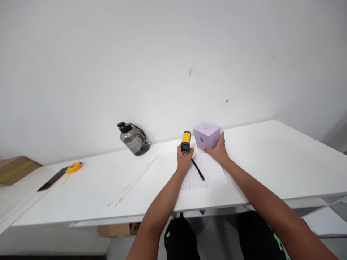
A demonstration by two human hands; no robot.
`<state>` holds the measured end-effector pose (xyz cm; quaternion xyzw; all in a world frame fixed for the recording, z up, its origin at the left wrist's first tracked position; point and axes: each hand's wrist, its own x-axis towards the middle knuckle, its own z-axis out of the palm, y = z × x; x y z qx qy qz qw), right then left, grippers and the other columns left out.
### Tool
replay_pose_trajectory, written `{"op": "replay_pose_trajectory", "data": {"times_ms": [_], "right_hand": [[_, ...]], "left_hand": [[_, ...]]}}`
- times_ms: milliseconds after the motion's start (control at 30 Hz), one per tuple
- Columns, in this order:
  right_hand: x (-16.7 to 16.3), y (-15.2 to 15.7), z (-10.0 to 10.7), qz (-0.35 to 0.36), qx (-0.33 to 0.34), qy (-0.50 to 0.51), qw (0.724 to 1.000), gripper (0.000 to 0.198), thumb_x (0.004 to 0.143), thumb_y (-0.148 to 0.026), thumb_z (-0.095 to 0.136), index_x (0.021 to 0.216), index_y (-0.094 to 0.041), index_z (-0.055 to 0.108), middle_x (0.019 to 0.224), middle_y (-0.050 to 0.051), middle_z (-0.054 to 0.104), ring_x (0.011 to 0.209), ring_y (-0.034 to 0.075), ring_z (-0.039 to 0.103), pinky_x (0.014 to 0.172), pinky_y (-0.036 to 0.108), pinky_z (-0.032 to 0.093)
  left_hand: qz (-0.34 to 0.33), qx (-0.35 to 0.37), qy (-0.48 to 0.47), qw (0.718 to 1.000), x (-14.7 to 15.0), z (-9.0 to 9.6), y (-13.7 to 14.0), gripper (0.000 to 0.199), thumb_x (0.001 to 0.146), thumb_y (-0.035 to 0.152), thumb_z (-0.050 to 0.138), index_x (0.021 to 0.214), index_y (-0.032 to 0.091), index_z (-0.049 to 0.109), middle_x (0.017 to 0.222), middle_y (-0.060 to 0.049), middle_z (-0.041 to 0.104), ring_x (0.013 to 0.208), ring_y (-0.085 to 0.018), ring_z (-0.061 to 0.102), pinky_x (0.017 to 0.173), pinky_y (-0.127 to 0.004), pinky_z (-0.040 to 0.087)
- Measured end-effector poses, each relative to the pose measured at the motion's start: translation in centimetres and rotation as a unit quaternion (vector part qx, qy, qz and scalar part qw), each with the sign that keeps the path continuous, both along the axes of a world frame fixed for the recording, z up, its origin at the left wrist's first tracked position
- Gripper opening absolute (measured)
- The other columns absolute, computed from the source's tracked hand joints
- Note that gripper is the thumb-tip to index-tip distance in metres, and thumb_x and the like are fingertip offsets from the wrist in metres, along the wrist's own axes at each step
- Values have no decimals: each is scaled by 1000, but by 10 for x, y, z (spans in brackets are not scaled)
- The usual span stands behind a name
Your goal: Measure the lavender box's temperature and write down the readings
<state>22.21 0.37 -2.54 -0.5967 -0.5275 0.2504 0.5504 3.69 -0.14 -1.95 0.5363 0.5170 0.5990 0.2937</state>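
My left hand (pixel 184 157) is wrapped round the handle of a yellow and black infrared thermometer (pixel 186 141), whose small screen and blue buttons face me. Beside it, my right hand (pixel 219 148) grips a lilac cardboard box (pixel 207 134) by its right side and lower front edge. The box has a small purple emblem on its front and faint print on top. Under my hands lies a printed sheet of paper (pixel 214 173), with a black pen (pixel 198 169) resting slantwise on it near my left wrist.
A grey water bottle (pixel 135 140) with a black lid stands near the wall. Further left lie an orange tape measure (pixel 74 167) and a dark flat strip (pixel 52 179). A brown carton (pixel 17 169) is at the far left. The white table (pixel 284 162) meets the wall behind.
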Motion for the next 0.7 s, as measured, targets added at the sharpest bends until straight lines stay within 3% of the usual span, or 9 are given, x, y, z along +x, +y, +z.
{"op": "replay_pose_trajectory", "data": {"times_ms": [200,333,700], "right_hand": [[-3,-4,5,-16,11,-12,1000,113,64,-46,77,155,-15,17,158,25,33,146,40,38,116,55,39],[-4,-8,13,-29,-4,11,1000,113,64,-50,78,155,-17,20,159,24,35,142,40,45,114,55,42],[-6,-18,25,-47,59,19,997,114,64,-56,80,153,-19,19,153,25,43,135,42,53,103,58,49]], "left_hand": [[-69,-10,-16,997,1,0,-5,37,71,41,79,96,20,64,88,-3,69,85,-18,64,82,-33,49],[-95,-5,-13,995,0,0,-8,41,69,40,80,100,17,67,93,-6,71,90,-20,65,87,-36,50],[-93,1,-16,996,-3,-4,-2,37,72,39,81,99,19,66,95,-4,69,90,-18,64,89,-36,51]]}}
